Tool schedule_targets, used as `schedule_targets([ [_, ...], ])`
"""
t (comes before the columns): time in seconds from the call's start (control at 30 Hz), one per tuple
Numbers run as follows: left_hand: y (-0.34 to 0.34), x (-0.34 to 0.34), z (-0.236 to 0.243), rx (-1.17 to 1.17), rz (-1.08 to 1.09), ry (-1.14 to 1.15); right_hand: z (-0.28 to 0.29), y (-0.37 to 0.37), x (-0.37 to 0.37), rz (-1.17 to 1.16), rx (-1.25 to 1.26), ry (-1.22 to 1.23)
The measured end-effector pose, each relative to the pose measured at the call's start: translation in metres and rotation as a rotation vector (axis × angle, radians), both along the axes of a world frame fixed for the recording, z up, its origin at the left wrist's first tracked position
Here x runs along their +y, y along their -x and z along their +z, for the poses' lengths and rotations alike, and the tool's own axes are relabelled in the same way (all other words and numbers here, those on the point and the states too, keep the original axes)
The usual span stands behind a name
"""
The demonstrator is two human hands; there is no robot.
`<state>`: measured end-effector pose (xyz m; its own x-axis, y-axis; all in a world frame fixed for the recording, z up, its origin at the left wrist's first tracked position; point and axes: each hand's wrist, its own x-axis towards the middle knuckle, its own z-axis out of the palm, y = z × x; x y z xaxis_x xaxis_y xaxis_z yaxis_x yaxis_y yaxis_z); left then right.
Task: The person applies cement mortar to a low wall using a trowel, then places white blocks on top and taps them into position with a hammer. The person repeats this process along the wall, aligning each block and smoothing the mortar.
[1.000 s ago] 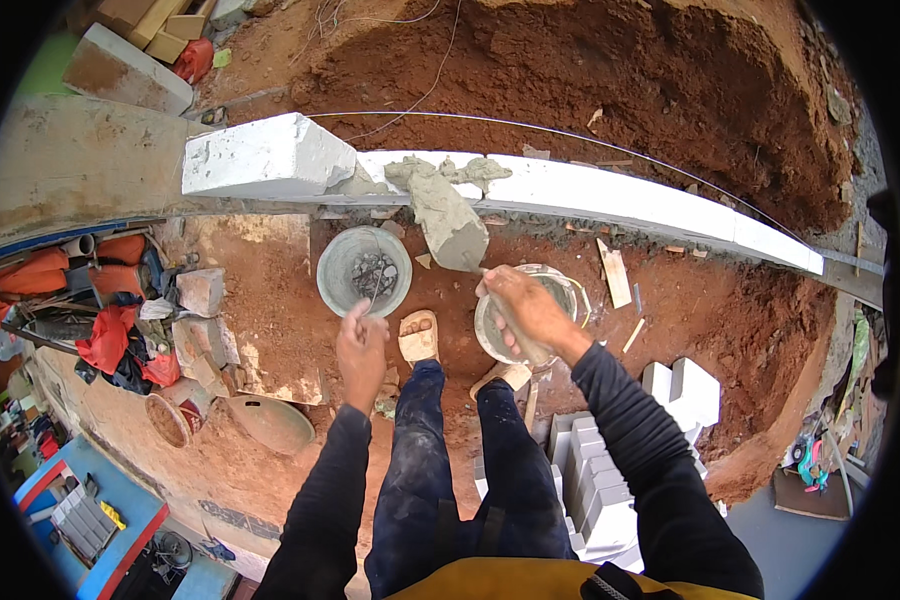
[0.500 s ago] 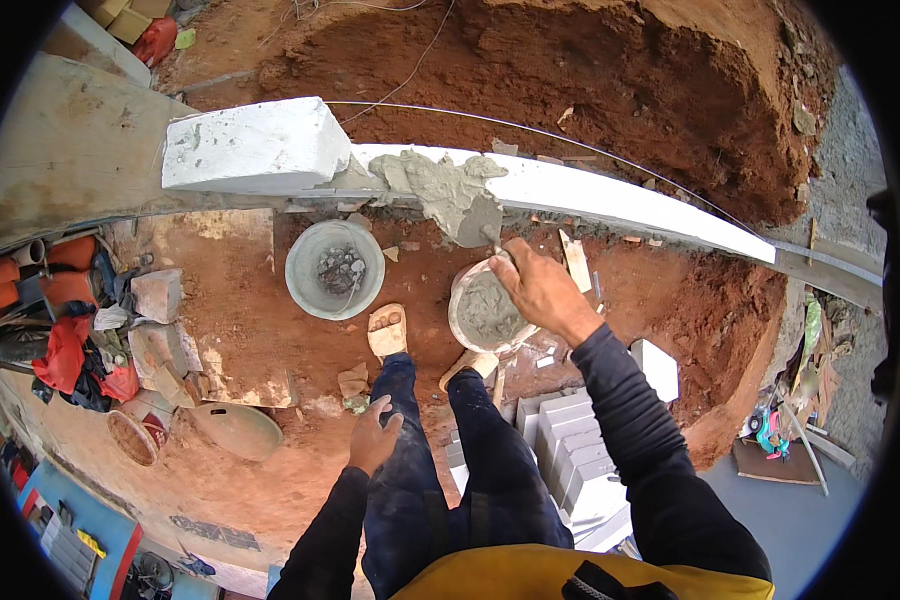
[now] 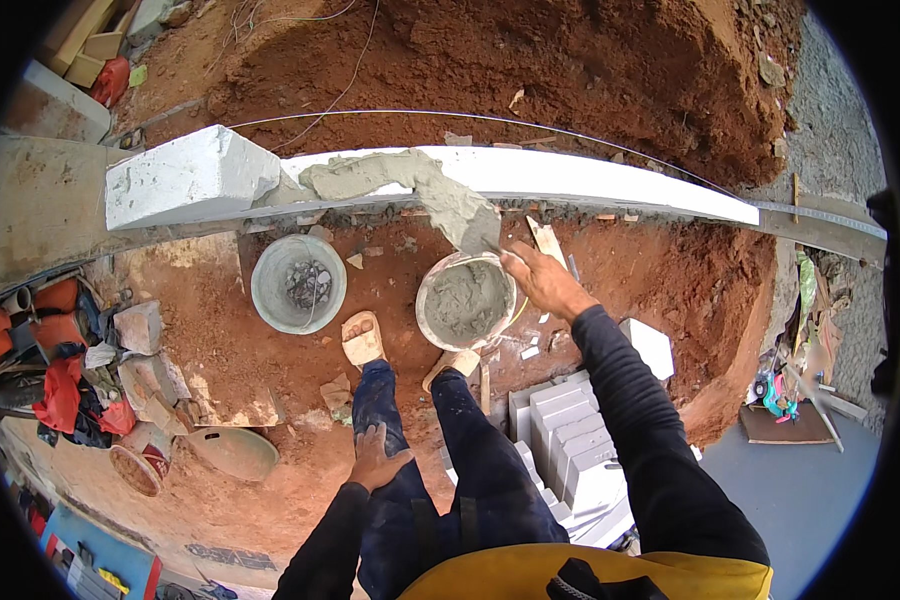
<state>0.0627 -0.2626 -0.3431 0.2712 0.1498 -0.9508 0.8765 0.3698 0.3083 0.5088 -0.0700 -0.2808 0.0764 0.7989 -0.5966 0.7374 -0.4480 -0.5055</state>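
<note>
My right hand (image 3: 536, 275) grips a trowel (image 3: 484, 233) whose blade carries grey mortar (image 3: 450, 208), running into mortar on top of the long white block course (image 3: 602, 176). A thicker white block (image 3: 180, 180) sits at the course's left end. Under my right hand stands a bucket of wet mortar (image 3: 465, 300); left of it is a grey bucket (image 3: 297, 260) with rubble inside. My left hand (image 3: 380, 455) is open, fingers spread on my left thigh.
Stacked grey blocks (image 3: 570, 450) are by my right leg. Red bags and debris (image 3: 62, 385) and an oval tub (image 3: 232, 452) lie left. A taut string (image 3: 570, 133) runs along the excavated soil (image 3: 530, 60) beyond the blocks; a low sheet (image 3: 775, 427) lies right.
My left hand has dropped from near the grey bucket onto my thigh. My right hand has risen slightly with the trowel. The view has shifted, so the buckets appear further left.
</note>
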Motion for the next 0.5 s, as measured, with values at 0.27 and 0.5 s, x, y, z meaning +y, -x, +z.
schedule_targets([
  [0.27, -0.023, -0.016, 0.002, 0.069, -0.171, -0.132, 0.05, 0.031, -0.02, -0.03, 0.082, 0.03],
  [0.5, -0.02, -0.021, 0.006, 0.101, -0.135, -0.128, 0.008, 0.122, 0.046, 0.22, -0.11, -0.193],
])
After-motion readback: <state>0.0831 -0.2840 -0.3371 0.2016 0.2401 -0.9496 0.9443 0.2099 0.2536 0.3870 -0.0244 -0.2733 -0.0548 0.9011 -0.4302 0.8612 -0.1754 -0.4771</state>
